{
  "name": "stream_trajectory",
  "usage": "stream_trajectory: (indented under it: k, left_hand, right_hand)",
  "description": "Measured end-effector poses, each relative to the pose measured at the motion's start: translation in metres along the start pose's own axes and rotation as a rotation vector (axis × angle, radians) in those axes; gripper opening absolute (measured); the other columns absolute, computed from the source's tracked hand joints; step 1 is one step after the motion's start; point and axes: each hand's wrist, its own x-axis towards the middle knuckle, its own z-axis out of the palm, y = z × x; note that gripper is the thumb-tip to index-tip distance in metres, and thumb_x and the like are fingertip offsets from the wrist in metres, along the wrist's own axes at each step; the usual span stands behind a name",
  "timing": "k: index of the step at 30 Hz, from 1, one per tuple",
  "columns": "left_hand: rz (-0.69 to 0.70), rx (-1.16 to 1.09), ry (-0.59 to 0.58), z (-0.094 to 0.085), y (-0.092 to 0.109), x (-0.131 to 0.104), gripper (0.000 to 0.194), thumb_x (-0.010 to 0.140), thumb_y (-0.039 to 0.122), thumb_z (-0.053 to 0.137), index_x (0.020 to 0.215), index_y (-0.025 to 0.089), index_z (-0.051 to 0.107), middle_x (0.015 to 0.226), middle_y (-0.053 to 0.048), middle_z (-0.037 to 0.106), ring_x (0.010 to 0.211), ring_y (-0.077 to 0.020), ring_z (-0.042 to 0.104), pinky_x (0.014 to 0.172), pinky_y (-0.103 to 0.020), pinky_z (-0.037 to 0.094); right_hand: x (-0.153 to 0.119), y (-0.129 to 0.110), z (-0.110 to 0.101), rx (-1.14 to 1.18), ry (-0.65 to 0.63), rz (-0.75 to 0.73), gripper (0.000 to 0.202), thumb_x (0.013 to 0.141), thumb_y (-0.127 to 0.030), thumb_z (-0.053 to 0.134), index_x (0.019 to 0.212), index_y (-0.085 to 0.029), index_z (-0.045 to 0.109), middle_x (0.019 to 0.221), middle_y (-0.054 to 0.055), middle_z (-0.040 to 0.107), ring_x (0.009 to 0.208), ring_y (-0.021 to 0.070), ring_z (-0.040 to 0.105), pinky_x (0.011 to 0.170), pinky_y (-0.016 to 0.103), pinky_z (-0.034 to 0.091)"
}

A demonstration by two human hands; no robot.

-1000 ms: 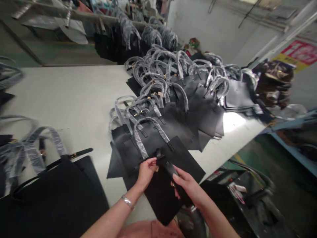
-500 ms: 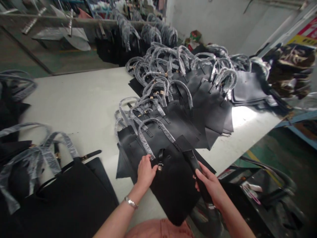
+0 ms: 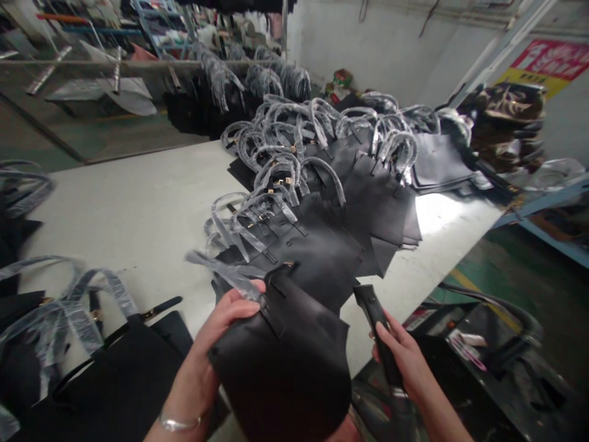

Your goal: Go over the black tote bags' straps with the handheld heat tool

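Observation:
My left hand (image 3: pixel 230 319) pinches the plastic-wrapped handle (image 3: pixel 225 270) of a black leather panel (image 3: pixel 294 362) at its upper left edge. The panel hangs raised in front of me, over the near table edge, with a small strap at its top. Right of it, my right hand (image 3: pixel 396 344) is wrapped round a black handheld tool (image 3: pixel 375 313) with a hose or cuff at its lower end. The tool's flat tip is apart from the panel. Beyond lie overlapping black panels (image 3: pixel 317 245) with wrapped handles.
The white table (image 3: pixel 129 209) runs under the panels. More black pieces with wrapped handles (image 3: pixel 119 380) lie at the left. A dark box with small items (image 3: pixel 469 368) stands at the lower right, beside blue shelving (image 3: pixel 552 239). Further panels hang from a rail at the back.
My left hand has lifted the panel and drawn it left and nearer, and its handle has swung left. The tool in my right hand is now apart from the panel. The view has shifted slightly.

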Motion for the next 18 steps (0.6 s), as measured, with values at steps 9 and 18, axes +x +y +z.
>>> stream_trajectory:
  k: [9,18]
  left_hand:
    - [0.107,0.134,-0.096,0.056,0.012,0.045,0.025,0.072,0.038,0.070,0.079,0.016,0.060,0.063,0.001,0.056,0.057,-0.0141,0.059,0.056,-0.026,0.049]
    - [0.538,0.975,-0.180,0.032,-0.132,0.108,0.027,0.084,0.013,0.059,0.110,0.018,0.063,0.124,-0.013,0.062,0.115,-0.0261,0.059,0.100,-0.045,0.049]
  right_hand:
    - [0.000,0.009,-0.005,0.007,0.061,0.004,0.086,0.071,-0.053,0.077,0.143,-0.020,0.044,0.068,-0.004,0.063,0.047,0.0123,0.055,0.043,0.024,0.044]
    - [-0.002,-0.004,-0.008,-0.095,0.078,-0.003,0.094,0.066,-0.059,0.077,0.144,-0.017,0.044,0.069,-0.003,0.063,0.049,0.0123,0.053,0.045,0.024,0.042]
